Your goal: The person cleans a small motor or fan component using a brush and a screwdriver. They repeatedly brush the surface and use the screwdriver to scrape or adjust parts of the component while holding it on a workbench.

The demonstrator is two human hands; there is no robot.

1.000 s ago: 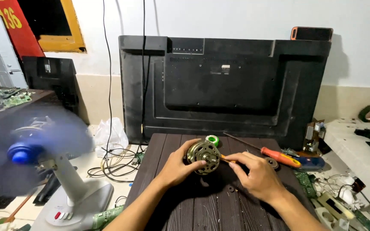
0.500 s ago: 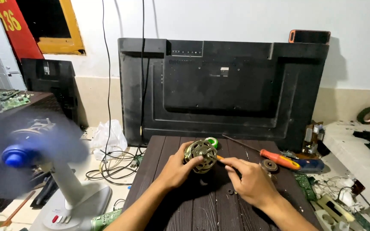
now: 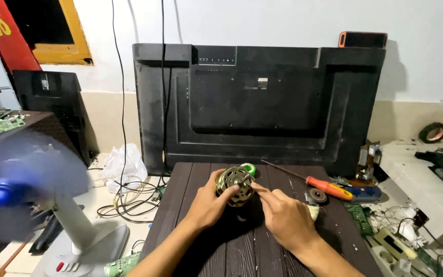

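Observation:
A small brass-coloured electric motor (image 3: 235,180) with a slotted metal casing is held above the dark wooden table (image 3: 180,215). My left hand (image 3: 208,205) grips it from the left and below. My right hand (image 3: 283,218) touches the motor's right side with its index finger extended toward the casing. Just behind the motor lies a green and white roll (image 3: 249,169). An orange-handled screwdriver (image 3: 324,187) lies on the table to the right of my right hand, next to a small round metal part (image 3: 315,196).
A large black television back panel (image 3: 257,102) leans on the wall behind the table. A running fan (image 3: 32,200) with a blue hub stands on the floor at left. Cables (image 3: 129,197), circuit boards (image 3: 365,215) and a tape roll (image 3: 433,132) lie around.
The view has shifted a little and the motor sits lower in it. Both hands stay on the motor, with my right index finger still at its right side.

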